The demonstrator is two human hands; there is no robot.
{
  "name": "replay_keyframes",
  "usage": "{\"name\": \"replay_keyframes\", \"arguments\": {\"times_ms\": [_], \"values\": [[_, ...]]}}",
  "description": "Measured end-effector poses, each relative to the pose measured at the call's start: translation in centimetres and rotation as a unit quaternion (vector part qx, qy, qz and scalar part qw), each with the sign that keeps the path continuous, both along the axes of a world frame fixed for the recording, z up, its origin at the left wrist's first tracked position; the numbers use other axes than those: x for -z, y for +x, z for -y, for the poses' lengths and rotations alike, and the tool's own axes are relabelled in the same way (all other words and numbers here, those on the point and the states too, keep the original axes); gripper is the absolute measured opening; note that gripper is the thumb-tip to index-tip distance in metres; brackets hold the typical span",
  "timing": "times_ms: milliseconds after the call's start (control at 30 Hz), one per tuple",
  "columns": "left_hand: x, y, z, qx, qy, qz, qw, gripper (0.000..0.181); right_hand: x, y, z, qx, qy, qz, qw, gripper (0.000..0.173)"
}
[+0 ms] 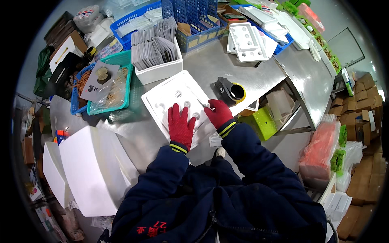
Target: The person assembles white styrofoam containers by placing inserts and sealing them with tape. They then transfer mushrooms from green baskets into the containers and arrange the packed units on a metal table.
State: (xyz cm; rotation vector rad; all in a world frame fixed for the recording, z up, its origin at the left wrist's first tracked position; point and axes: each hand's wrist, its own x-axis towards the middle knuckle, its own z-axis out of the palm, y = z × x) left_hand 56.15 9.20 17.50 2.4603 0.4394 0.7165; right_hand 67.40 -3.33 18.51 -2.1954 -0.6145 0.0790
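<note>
A white foam box or lid [185,82] with round recesses lies tilted on the steel table before me. My left hand [180,126], in a red knitted glove, rests palm down on its near part with fingers apart. My right hand [218,113], gloved alike, is at its right edge with the fingers bent and the fingertips close to the foam. Whether it pinches something thin there I cannot tell. Just beyond the right hand lies a black tape dispenser [223,86] with a yellow-edged roll.
A white foam box [161,71] packed with grey flat packets stands behind. Left of it is a teal basket [129,82] with bagged items. White foam pieces [247,41] lie at the back right. Large white foam boxes [88,170] stand at my left, and a lime-green bin [263,123] sits below right.
</note>
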Motion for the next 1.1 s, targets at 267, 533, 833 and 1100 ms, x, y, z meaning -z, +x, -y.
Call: {"name": "replay_keyframes", "arguments": {"times_ms": [267,533,833,1100], "values": [[-0.5,1.5,0.7,0.000,0.090,-0.088,0.992,0.045,1.9,3.0,1.7,-0.241,-0.042,0.000,0.970,0.023],[1.3,0.0,0.5,-0.064,-0.031,-0.144,0.987,0.052,1.7,21.6,5.9,-0.043,0.184,-0.047,0.981,0.024],[-0.1,0.0,1.7,-0.095,0.030,-0.195,0.976,0.060,9.2,45.9,16.3,0.432,0.186,-0.107,0.876,0.072],[0.3,1.8,1.3,-0.057,0.029,-0.184,0.981,0.061,18.5,61.1,24.5,0.382,0.108,-0.260,0.880,0.045]]}}
